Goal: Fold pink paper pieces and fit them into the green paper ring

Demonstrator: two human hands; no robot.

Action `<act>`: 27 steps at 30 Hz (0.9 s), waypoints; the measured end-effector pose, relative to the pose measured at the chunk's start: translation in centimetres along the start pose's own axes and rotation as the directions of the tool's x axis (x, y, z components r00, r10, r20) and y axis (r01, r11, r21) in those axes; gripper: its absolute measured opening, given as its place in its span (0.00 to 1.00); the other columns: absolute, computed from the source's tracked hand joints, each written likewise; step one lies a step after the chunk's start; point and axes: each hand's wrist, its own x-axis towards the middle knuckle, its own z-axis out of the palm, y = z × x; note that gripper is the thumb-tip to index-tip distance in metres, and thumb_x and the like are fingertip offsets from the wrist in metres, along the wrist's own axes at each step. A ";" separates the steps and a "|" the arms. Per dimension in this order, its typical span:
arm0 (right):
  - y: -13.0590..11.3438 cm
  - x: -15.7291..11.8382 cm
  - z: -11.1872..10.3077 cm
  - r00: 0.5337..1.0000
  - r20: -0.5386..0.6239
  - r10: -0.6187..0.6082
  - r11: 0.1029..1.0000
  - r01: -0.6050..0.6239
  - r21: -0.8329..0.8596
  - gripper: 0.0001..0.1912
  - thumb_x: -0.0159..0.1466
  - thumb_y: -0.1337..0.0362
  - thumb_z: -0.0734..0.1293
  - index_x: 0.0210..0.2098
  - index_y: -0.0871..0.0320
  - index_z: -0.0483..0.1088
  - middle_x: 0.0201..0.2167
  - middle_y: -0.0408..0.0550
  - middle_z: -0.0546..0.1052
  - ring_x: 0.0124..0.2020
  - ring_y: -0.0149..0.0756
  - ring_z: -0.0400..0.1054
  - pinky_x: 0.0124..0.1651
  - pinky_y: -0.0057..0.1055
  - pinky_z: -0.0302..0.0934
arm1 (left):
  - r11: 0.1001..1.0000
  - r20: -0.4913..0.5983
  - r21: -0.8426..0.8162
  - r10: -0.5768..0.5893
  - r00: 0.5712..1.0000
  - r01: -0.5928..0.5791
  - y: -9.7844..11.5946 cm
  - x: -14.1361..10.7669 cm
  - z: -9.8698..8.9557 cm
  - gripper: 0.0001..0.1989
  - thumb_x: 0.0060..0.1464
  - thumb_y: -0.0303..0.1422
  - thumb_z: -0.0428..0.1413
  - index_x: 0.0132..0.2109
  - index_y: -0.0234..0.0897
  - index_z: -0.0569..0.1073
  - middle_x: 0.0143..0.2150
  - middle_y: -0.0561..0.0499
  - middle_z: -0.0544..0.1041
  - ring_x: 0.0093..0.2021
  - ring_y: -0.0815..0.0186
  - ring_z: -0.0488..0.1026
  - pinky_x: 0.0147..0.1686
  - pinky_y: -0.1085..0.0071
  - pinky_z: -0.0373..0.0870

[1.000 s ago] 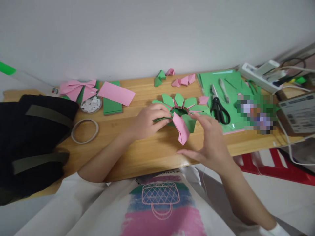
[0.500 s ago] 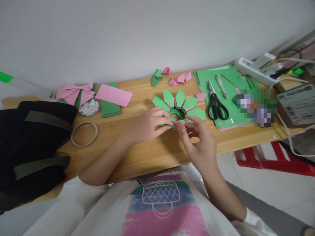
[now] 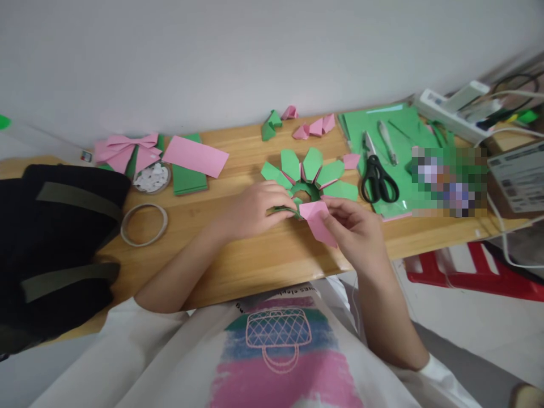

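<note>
On the wooden table a green and pink folded-paper flower (image 3: 312,164) forms a ring of petals around an opening. My left hand (image 3: 259,209) is closed on a green petal at the flower's near left side. Between the thumb and fingers of my right hand (image 3: 355,226) is a pink petal (image 3: 321,224), its broad face turned up toward me, at the near side of the ring. Whether this pink petal is joined to the ring, I cannot tell. Just right of the flower lies a small pink paper piece (image 3: 351,161).
Black-handled scissors (image 3: 379,181) and a cutter (image 3: 387,141) lie on green paper (image 3: 408,122) at right. Folded pieces (image 3: 314,126) sit behind the flower. Leftward are a pink paper strip (image 3: 196,156), a pink bow (image 3: 127,150), a tape roll (image 3: 123,226) and a black bag (image 3: 63,249).
The pink petal has opened out toward me and shows more of its face. My right hand has moved slightly right with it. My left hand stays at the flower.
</note>
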 end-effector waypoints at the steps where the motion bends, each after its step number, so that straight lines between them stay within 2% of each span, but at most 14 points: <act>1: 0.0 0.0 0.0 1.000 0.001 -0.006 1.000 0.006 -0.014 0.11 0.57 0.58 0.69 0.37 0.57 0.74 0.34 0.49 0.81 0.32 0.36 0.75 0.33 0.33 0.68 | 1.000 -0.004 0.000 -0.015 1.000 0.015 0.1 0.0 0.0 0.06 0.60 0.31 0.55 0.39 0.36 0.78 0.37 0.48 0.80 0.39 0.65 0.75 0.41 0.68 0.68; 5: -0.5 0.1 -0.1 0.999 0.014 -0.052 0.995 0.053 -0.090 0.09 0.58 0.59 0.68 0.36 0.57 0.74 0.34 0.49 0.80 0.31 0.36 0.75 0.34 0.33 0.68 | 0.997 -0.018 -0.029 -0.077 0.997 0.077 0.2 0.0 0.1 0.07 0.60 0.31 0.55 0.38 0.36 0.78 0.37 0.49 0.81 0.39 0.65 0.75 0.42 0.68 0.69; 9: -1.4 0.4 -0.5 0.992 0.083 -0.100 0.969 0.115 -0.217 0.07 0.59 0.61 0.66 0.33 0.56 0.74 0.31 0.47 0.80 0.31 0.36 0.74 0.33 0.33 0.68 | 0.991 -0.005 -0.073 -0.115 0.993 0.115 0.0 0.1 0.1 0.07 0.60 0.32 0.55 0.38 0.37 0.78 0.37 0.49 0.81 0.38 0.66 0.76 0.42 0.69 0.69; 14: -2.0 0.3 -0.6 0.992 0.089 -0.085 0.956 0.106 -0.273 0.05 0.59 0.62 0.65 0.33 0.56 0.72 0.28 0.47 0.80 0.28 0.36 0.74 0.30 0.31 0.67 | 0.975 -0.024 -0.135 -0.182 0.983 0.177 -0.3 0.0 0.3 0.07 0.59 0.33 0.56 0.38 0.37 0.78 0.37 0.49 0.81 0.37 0.67 0.76 0.41 0.70 0.70; 17: -2.0 0.2 -0.4 0.994 0.082 -0.077 0.950 0.098 -0.298 0.06 0.59 0.63 0.65 0.34 0.56 0.72 0.27 0.46 0.79 0.26 0.34 0.73 0.28 0.29 0.66 | 0.972 -0.022 -0.145 -0.189 0.982 0.184 -0.4 0.0 0.4 0.06 0.58 0.32 0.57 0.38 0.36 0.78 0.36 0.49 0.81 0.37 0.67 0.76 0.41 0.70 0.70; 21: -2.1 0.4 0.0 0.983 0.143 -0.116 0.908 0.164 -0.387 0.09 0.59 0.65 0.64 0.39 0.56 0.73 0.27 0.44 0.78 0.23 0.32 0.70 0.26 0.28 0.63 | 0.975 -0.001 -0.135 -0.180 0.984 0.179 -0.3 0.1 0.4 0.07 0.59 0.32 0.56 0.38 0.36 0.78 0.37 0.49 0.81 0.38 0.67 0.76 0.41 0.70 0.70; 24: -1.9 0.6 0.4 0.976 0.162 -0.146 0.872 0.205 -0.445 0.08 0.61 0.63 0.64 0.36 0.57 0.74 0.27 0.45 0.78 0.23 0.31 0.68 0.27 0.29 0.61 | 0.975 -0.001 -0.128 -0.181 0.983 0.179 -0.3 0.1 0.5 0.07 0.59 0.32 0.56 0.38 0.36 0.78 0.38 0.49 0.81 0.38 0.66 0.76 0.42 0.70 0.70; 27: -1.5 0.7 0.7 0.981 0.141 -0.135 0.865 0.186 -0.466 0.09 0.62 0.60 0.64 0.32 0.57 0.75 0.26 0.46 0.78 0.24 0.33 0.69 0.27 0.29 0.60 | 0.969 -0.008 -0.157 -0.197 0.980 0.193 -0.4 0.1 0.6 0.05 0.58 0.32 0.57 0.39 0.36 0.78 0.39 0.49 0.81 0.39 0.66 0.77 0.42 0.70 0.71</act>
